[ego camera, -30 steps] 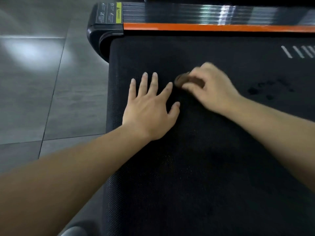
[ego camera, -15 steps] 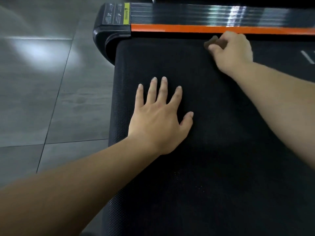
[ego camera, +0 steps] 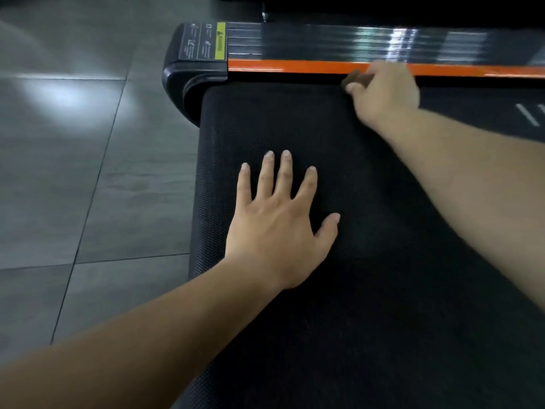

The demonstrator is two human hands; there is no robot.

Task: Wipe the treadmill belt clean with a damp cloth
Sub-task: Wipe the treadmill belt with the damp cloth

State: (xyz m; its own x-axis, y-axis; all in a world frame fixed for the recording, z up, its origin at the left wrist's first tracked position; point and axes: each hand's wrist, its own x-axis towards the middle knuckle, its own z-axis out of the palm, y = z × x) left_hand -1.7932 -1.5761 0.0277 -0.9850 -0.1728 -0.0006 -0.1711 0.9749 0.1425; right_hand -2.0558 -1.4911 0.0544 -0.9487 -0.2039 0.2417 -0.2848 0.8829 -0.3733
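The black textured treadmill belt [ego camera: 383, 290] fills the right and lower part of the head view. My left hand [ego camera: 280, 228] lies flat on the belt with fingers spread and straight. My right hand [ego camera: 383, 90] is at the belt's far edge, just under the orange side strip [ego camera: 280, 66], gripping a small brown cloth [ego camera: 352, 79]. Only a bit of the cloth shows beyond the fingers; the rest is hidden in the hand.
A glossy black side rail [ego camera: 368, 41] with a yellow warning label [ego camera: 220, 41] runs behind the orange strip. A rounded black end cap [ego camera: 188, 78] closes the treadmill's corner. Grey floor tiles [ego camera: 73, 172] lie to the left. White stripe marks [ego camera: 530, 115] sit on the belt at far right.
My right hand has carried the cloth from the belt's middle, beside my left hand, up to the far edge by the orange strip. My left hand stays flat on the belt.
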